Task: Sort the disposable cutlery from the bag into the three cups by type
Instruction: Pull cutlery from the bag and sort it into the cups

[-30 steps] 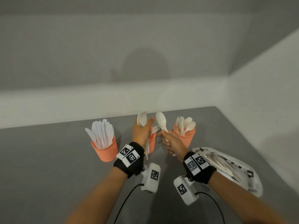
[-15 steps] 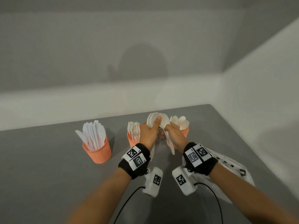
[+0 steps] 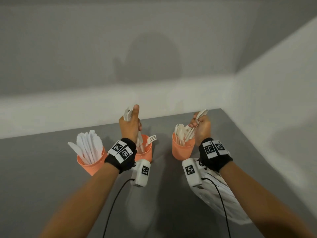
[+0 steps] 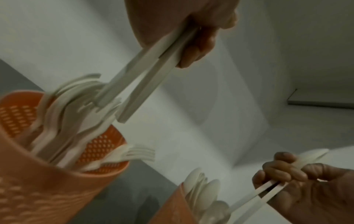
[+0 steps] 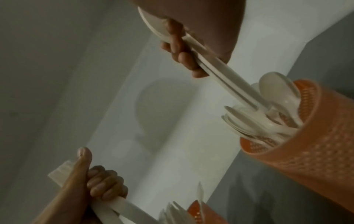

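Note:
Three orange cups stand in a row on the grey table. The left cup (image 3: 92, 164) holds white knives, the middle cup (image 3: 145, 152) forks, the right cup (image 3: 182, 150) spoons. My left hand (image 3: 130, 124) grips white forks (image 3: 127, 114) by the handles (image 4: 145, 72), their lower ends over the fork cup (image 4: 57, 189). My right hand (image 3: 201, 127) grips white spoons (image 3: 202, 113), handle ends (image 5: 235, 84) dipping into the spoon cup (image 5: 310, 136). The white bag (image 3: 221, 200) lies under my right forearm.
A pale wall runs along the table's far edge and its right side. Cables hang from both wrist cameras (image 3: 142, 170) toward the near edge. Bare grey table (image 3: 42, 186) stretches left of the knife cup and in front of the cups.
The two hands, close together between the cups before, have moved apart: the left with forks over the middle cup, the right with spoons over the right cup.

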